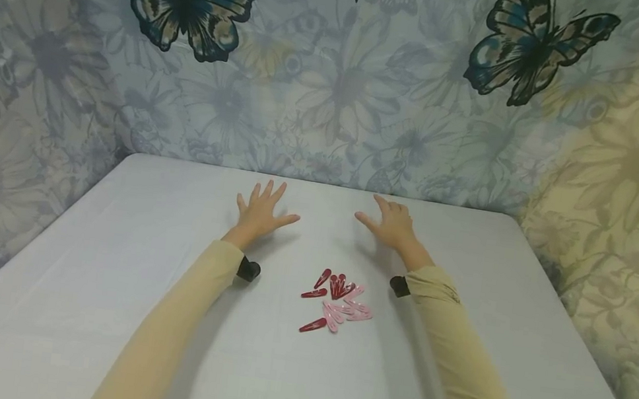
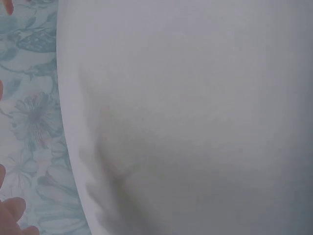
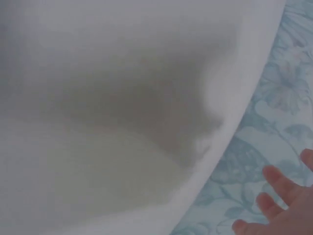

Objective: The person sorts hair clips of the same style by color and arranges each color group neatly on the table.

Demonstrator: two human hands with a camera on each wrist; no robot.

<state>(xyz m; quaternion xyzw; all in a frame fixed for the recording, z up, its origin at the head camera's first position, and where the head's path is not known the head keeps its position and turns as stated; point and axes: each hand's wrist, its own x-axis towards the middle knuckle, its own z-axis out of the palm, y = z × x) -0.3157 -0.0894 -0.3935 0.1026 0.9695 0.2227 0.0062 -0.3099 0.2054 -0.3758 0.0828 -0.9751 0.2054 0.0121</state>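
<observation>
In the head view, my left hand [image 1: 260, 214] is held over the far part of the white table with its fingers spread and nothing in it. Across from it, my right hand [image 1: 393, 226] also has its fingers extended and holds nothing. Between the forearms, nearer to me, lies a loose group of snap hair clips: dark red clips [image 1: 314, 293] mostly at the left and top, pink clips [image 1: 360, 313] at the right and bottom. One dark red clip [image 1: 313, 325] lies lowest. In the right wrist view, fingers [image 3: 281, 183] show at the lower right corner.
The white table [image 1: 76, 276] ends at a far edge close beyond both hands. Behind it stands a wall [image 1: 344, 96] with flower and butterfly patterns. A black wrist device [image 1: 249, 270] sits at the left cuff, another black device [image 1: 400, 286] at the right cuff.
</observation>
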